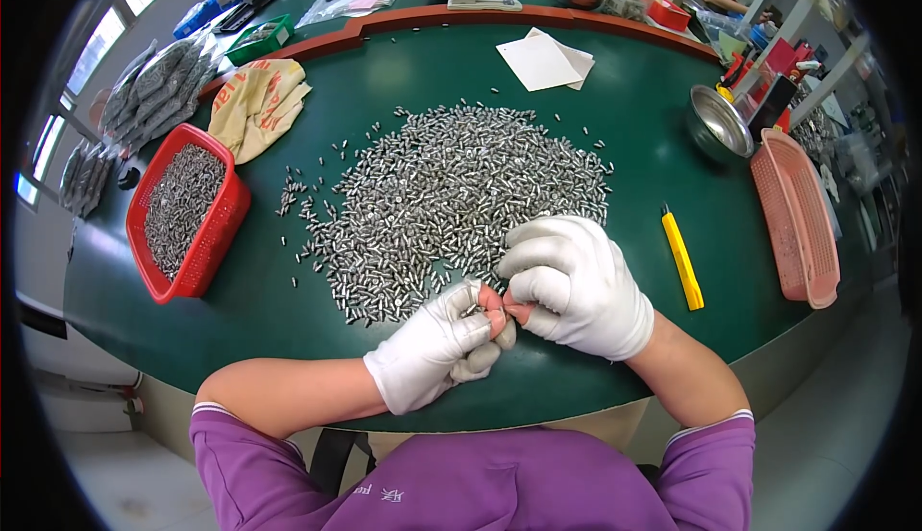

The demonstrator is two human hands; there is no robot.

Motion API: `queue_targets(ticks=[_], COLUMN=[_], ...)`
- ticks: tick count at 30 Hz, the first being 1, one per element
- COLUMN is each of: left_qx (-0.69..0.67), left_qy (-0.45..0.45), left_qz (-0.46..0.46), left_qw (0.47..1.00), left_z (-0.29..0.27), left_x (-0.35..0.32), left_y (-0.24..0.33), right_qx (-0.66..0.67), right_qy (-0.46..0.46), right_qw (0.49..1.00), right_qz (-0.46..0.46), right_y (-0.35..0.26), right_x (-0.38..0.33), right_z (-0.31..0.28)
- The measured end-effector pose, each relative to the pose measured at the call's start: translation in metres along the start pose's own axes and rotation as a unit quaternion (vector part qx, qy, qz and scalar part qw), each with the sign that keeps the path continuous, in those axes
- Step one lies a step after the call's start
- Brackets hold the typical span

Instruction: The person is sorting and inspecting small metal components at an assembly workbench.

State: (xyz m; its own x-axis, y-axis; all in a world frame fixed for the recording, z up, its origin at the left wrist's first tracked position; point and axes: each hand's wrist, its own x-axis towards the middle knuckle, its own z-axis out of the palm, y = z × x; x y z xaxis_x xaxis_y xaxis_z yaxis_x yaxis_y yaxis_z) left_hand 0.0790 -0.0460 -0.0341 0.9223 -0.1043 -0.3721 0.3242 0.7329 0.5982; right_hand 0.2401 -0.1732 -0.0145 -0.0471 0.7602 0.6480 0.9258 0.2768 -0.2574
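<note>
A wide heap of small silver metal pins (451,195) lies spread on the green table (634,176). My left hand (432,347) and my right hand (574,283) wear white gloves with bare fingertips. They meet at the near edge of the heap, fingertips pinched together over a few pins. How many pins each hand holds is hidden by the fingers.
A red basket (182,209) filled with the same pins stands at the left, beside a folded cloth bag (254,104). A yellow utility knife (682,260), a pink basket (792,214) and a steel bowl (718,124) lie to the right. White paper (543,59) lies at the back.
</note>
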Motion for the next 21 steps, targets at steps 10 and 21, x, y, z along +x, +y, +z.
queue_targets(ticks=[10,21], left_qx=[0.015,-0.005], left_qy=[-0.022,-0.038], left_qz=[0.019,0.026], left_qw=[0.999,0.999], left_z=[0.000,-0.005], left_x=[0.001,0.002], left_y=[0.000,-0.002], right_qx=[-0.085,-0.099], right_qy=[0.152,0.155], right_qw=[0.971,0.945], right_qz=[0.162,0.270], right_y=[0.022,0.025], right_x=[-0.004,-0.006], right_z=[-0.022,-0.027])
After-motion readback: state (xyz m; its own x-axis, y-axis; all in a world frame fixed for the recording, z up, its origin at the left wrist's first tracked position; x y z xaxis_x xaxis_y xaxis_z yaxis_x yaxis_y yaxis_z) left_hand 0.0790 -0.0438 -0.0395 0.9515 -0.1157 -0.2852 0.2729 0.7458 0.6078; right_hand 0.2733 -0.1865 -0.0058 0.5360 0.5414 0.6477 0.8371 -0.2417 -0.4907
